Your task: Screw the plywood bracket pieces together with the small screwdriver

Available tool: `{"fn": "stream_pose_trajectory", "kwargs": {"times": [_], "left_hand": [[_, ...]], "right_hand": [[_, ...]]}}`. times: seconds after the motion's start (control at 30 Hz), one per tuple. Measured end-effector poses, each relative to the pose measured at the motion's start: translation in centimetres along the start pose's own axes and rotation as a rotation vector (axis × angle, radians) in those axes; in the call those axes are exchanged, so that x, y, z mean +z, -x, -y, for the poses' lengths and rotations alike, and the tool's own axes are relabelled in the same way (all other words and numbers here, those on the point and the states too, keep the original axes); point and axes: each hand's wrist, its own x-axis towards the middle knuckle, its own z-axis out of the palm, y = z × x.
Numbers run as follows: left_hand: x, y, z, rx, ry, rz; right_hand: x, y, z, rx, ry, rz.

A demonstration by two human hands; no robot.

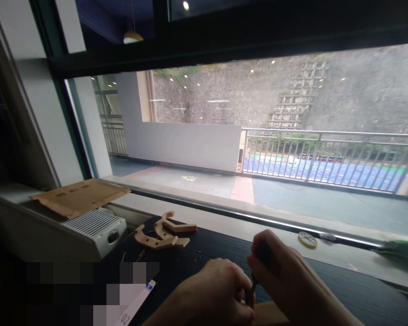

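Observation:
My right hand (pixel 275 262) is closed around the dark handle of a screwdriver (pixel 265 253), whose thin shaft points down. Beside it, my left hand (pixel 217 290) is closed, with fingers bent around the lower end of the shaft; what they pinch there is hidden. Under both hands a pale wooden piece (pixel 270 313) shows in part at the bottom edge. Whether the screwdriver's tip touches the wood cannot be seen. Farther off on the dark table (pixel 204 249) lie several curved wooden pieces (pixel 156 242) with drilled holes.
A few thin screws or pins (pixel 141 255) lie left of the wooden pieces. Tape (pixel 307 240) rests on the sill by the window, near a green bag (pixel 403 253). At left, a brown envelope (pixel 85 197) covers part of a white vented unit (pixel 95 224). A phone-like screen (pixel 136 303) is partly blurred.

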Motion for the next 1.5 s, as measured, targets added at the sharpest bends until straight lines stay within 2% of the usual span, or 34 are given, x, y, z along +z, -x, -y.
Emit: {"fn": "stream_pose_trajectory", "kwargs": {"times": [0.23,0.43,0.6,0.7,0.8,1.0,1.23,1.33,1.5], "left_hand": [[-0.5,0.4,-0.7,-0.005,0.002,0.002],[0.1,0.1,-0.1,-0.002,-0.004,0.011],[-0.2,0.3,-0.4,-0.031,0.024,0.022],[-0.4,0.5,-0.6,-0.022,0.033,0.026],[-0.5,0.4,-0.6,-0.018,0.023,0.032],[0.2,0.1,0.2,0.025,0.009,-0.003],[0.2,0.1,0.3,0.039,0.017,0.001],[0.2,-0.1,0.6,0.054,0.0,-0.013],[0.3,-0.2,0.6,0.055,0.008,-0.012]], "right_hand": [[-0.2,0.4,0.8,-0.079,0.003,0.098],[0.8,-0.4,-0.6,0.068,0.14,-0.061],[-0.3,0.1,0.6,0.06,0.053,0.065],[-0.9,0.7,1.4,-0.012,-0.05,0.075],[-0.7,0.7,1.1,-0.046,-0.05,0.09],[0.0,-0.1,-0.4,0.032,0.034,-0.034],[-1.0,0.4,0.2,-0.051,-0.02,0.087],[-1.0,0.3,-0.1,-0.031,0.02,0.068],[-0.4,-0.1,-0.1,-0.002,0.144,-0.044]]}}
